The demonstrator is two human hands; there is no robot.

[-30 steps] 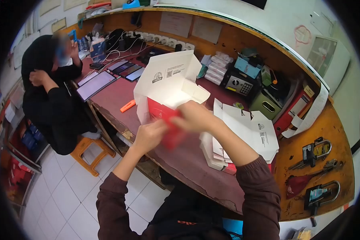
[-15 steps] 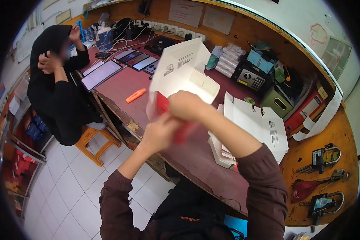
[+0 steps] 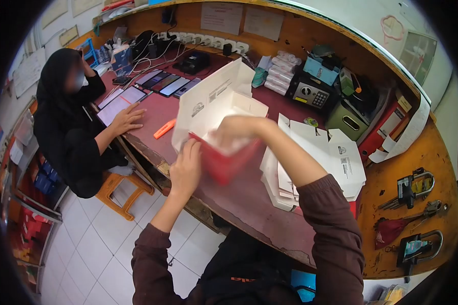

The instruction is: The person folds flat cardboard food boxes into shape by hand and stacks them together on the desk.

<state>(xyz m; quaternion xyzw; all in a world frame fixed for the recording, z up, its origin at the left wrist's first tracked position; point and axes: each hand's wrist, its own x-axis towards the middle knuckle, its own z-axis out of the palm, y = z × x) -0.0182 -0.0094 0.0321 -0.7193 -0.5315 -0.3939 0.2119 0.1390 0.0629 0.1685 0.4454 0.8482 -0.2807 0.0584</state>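
A cardboard box (image 3: pixel 205 96), white inside with a red front, stands partly folded on the desk, its lid panel with printed marks raised at the back. My left hand (image 3: pixel 185 165) grips its near left corner, fingers closed at the edge of the wall. My right hand (image 3: pixel 236 133) reaches over the front wall into the box; its fingers are smeared by motion and partly hidden. The red front panel is blurred too. Right of the box lies a stack of flat white cardboard blanks (image 3: pixel 310 157), with red showing underneath.
An orange highlighter (image 3: pixel 164 128) lies left of the box. Several phones (image 3: pixel 174 85) and a tablet (image 3: pixel 122 104) lie beyond it. A person in black (image 3: pixel 68 127) sits at left, one hand on the desk. A small safe (image 3: pixel 313 92) and padlocks (image 3: pixel 414 249) are at right.
My hands have moved apart: the right went into the box, the left stayed at its left corner. The front panel now spreads wider. The other person's one hand came down to the desk.
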